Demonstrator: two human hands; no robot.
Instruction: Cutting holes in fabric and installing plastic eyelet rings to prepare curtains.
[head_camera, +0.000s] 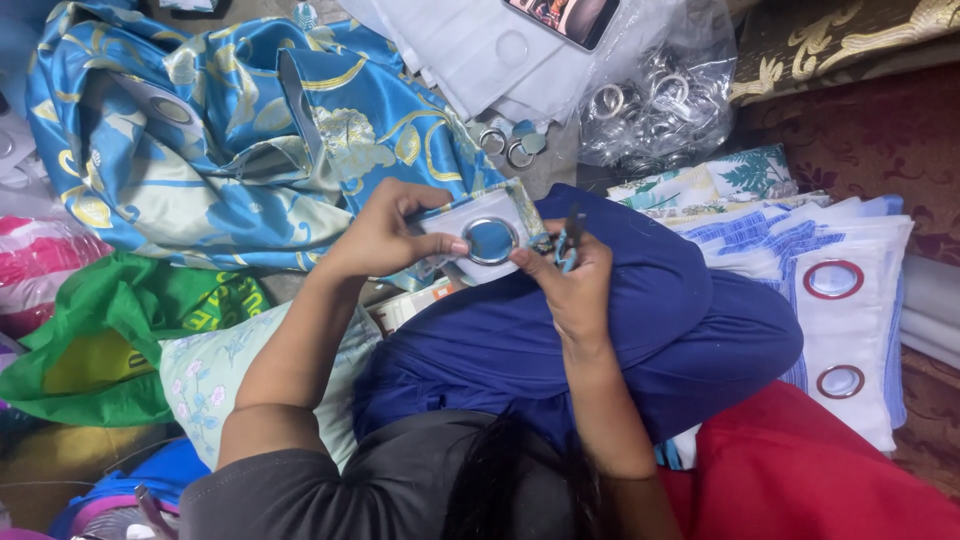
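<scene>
1. Left hand pinches white-backed blue floral curtain edge on lap.
2. Silver metal eyelet ring sits seated in the edge.
3. Right hand closed around small blue-handled scissors, fingertip touching ring.
4. Clear plastic bag of loose silver rings lies unused beyond the knee.

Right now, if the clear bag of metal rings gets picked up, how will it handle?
The bag of rings is probably floppy: its thin clear film is crumpled. Likely heavy for its size, packed with many metal rings. They would probably shift and sag, and loose rings beside it could roll.
</scene>
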